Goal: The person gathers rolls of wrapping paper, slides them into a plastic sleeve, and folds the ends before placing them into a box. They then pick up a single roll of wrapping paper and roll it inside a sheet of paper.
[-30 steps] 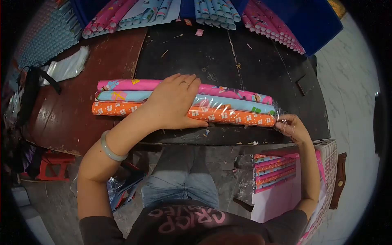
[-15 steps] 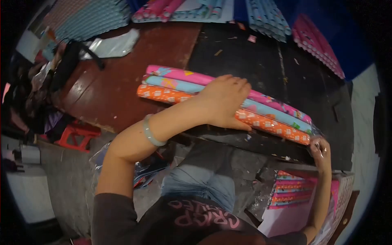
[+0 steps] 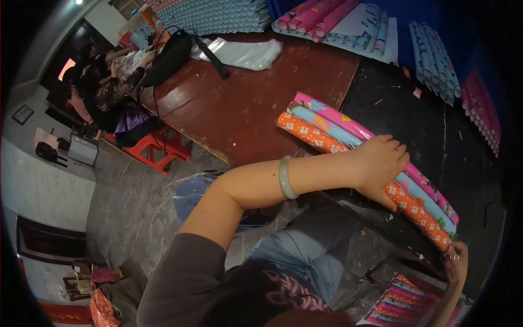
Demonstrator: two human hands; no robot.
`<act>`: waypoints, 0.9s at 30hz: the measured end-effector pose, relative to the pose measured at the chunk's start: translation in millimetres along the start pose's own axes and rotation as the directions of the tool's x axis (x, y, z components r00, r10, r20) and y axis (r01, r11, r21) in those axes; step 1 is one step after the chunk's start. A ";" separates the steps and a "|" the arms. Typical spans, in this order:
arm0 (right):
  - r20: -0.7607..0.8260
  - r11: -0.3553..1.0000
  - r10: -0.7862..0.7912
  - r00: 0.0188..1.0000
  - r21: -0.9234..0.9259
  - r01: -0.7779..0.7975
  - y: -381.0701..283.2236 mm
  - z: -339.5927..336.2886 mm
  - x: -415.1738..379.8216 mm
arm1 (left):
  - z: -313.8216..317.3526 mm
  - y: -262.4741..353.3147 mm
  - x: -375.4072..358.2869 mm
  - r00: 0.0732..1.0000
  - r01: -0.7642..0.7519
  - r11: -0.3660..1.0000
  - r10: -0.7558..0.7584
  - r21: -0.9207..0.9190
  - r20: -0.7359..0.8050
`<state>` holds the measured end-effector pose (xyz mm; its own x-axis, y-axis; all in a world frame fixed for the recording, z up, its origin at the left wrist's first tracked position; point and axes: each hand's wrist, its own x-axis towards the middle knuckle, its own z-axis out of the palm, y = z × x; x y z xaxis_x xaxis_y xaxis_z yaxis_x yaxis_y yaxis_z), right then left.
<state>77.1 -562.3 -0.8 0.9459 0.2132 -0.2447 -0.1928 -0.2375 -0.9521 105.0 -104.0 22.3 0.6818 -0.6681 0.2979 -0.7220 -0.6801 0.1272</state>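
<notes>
Three rolls of wrapping paper lie side by side on the dark table top: a pink roll (image 3: 327, 111), a light blue roll (image 3: 422, 191) and an orange roll (image 3: 417, 210) with white gift prints. Glossy clear film appears to cover them. My left hand (image 3: 381, 166), below a pale green bangle, is wrapped over the middle of the bundle from above. At the bundle's near right end, my right hand (image 3: 456, 259) is closed in a pinch on clear plastic film; its fingertips are partly hidden.
Flat plastic bags (image 3: 245, 53) and a black bag (image 3: 169, 57) lie on the red-brown table (image 3: 261, 103). Stacked rolls (image 3: 338, 24) line the back. People sit at the far left by a red stool (image 3: 158, 150). More striped rolls (image 3: 403, 300) stand below the table at right.
The view has swung left, so the bundle and both hands appear farther right. My left hand keeps its hold over the rolls, and my right hand stays at their end.
</notes>
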 end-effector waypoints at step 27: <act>-0.029 0.984 0.052 0.998 -0.171 -0.057 -22.9 29.6 -2.5 | -0.5 1.0 0.3 0.999 -0.003 1.000 0.003 0.007 0.032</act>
<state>71.4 -529.4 16.2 0.9417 0.1728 -0.2887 -0.1984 -0.4078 -0.8913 104.4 -104.8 23.0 0.6830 -0.6795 0.2682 -0.7234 -0.6800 0.1193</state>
